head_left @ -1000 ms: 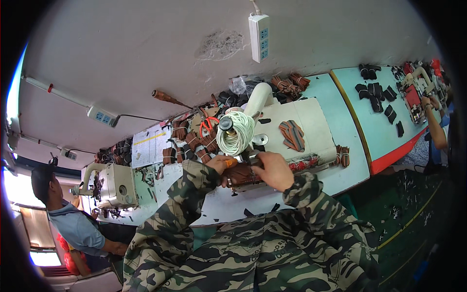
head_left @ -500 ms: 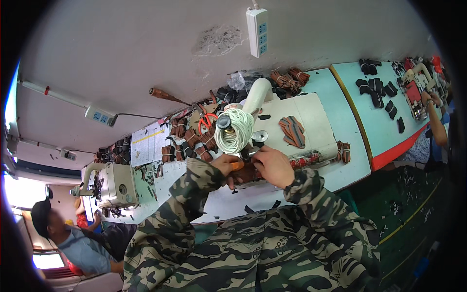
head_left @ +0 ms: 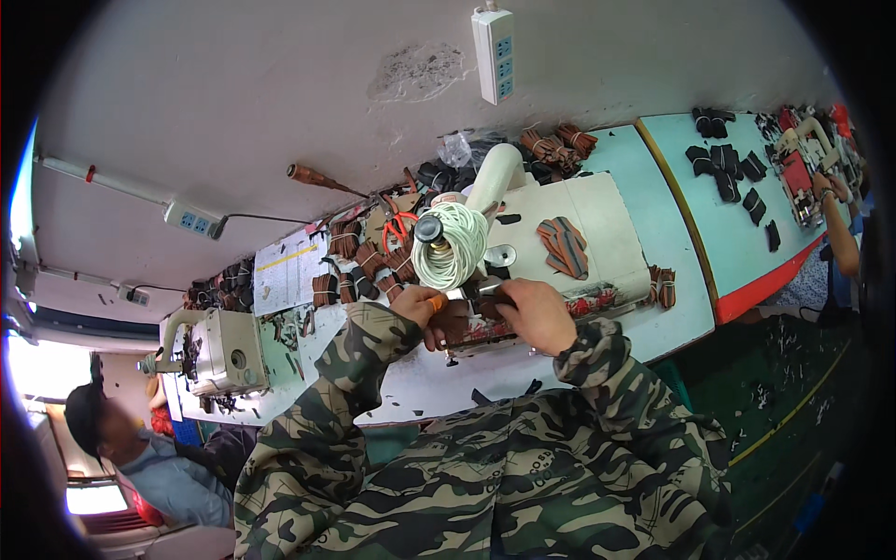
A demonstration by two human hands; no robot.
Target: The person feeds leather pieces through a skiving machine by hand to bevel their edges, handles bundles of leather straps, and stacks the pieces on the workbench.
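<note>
L hand (head_left: 417,308) w/ brown pc. (head_left: 453,323) @ mach. (head_left: 605,224)

small dark lettering (head_left: 539,461) on the camouflage garment (head_left: 411,495), illegibly fine print (head_left: 291,276) on the white sheet (head_left: 273,295)

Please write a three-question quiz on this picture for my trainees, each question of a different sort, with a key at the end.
1. Multiple choice: what colour is the cord coil?
A red
B white
C blue

2. True or false: the striped strips lie on top of the pale machine.

3. Short answer: which of the camera wearer's hands is nearer the pliers?

Key:
1. B
2. True
3. The left hand
</note>
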